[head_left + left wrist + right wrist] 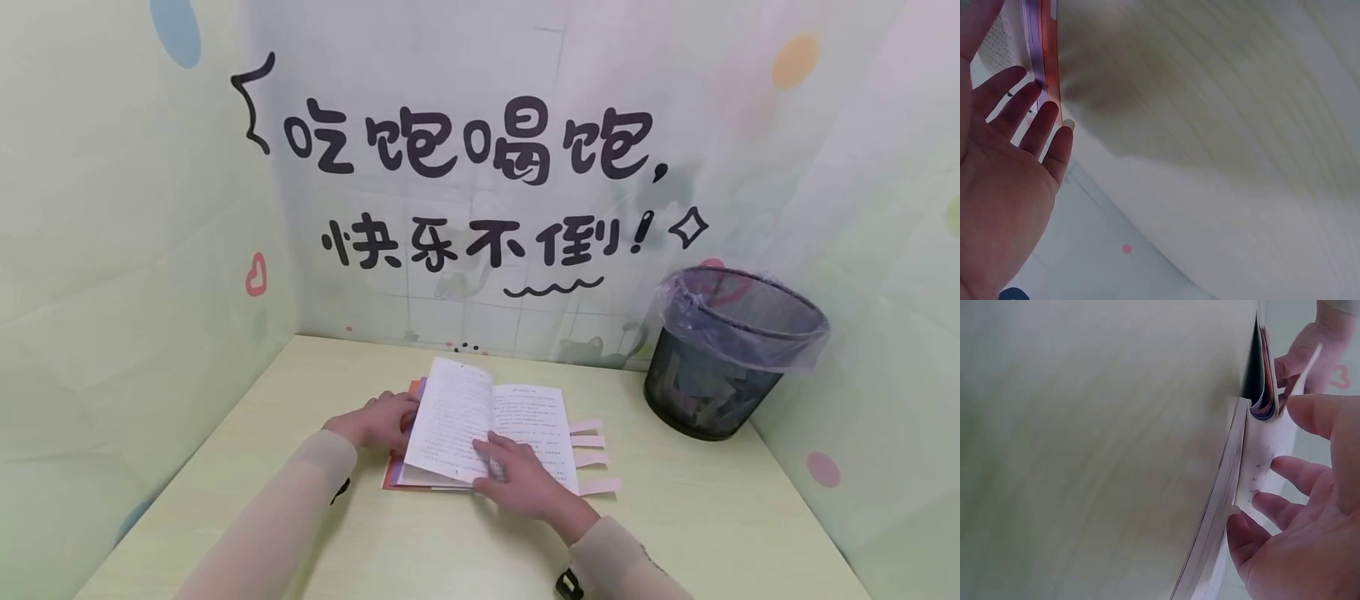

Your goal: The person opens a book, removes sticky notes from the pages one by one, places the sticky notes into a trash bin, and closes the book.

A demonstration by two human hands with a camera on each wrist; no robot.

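Note:
An open book point(528, 425) with printed white pages and an orange and purple cover lies on the table. Its left-hand page point(450, 417) stands partly raised off the cover. My left hand point(386, 419) is at the book's left edge; in the left wrist view its relaxed fingers point(1041, 128) touch the orange edge, and the thumb is partly cut off. Over the lower middle of the open pages lies my right hand point(517, 475), fingertips touching the paper near the fold. In the right wrist view its fingers point(1285, 509) are spread and loosely bent along the page.
Several pink paper tabs point(588, 442) stick out from the book's right side. A black mesh waste bin point(712, 392) with a clear liner stands at the table's back right. Printed fabric walls point(465, 67) border the table point(465, 550) behind and at both sides.

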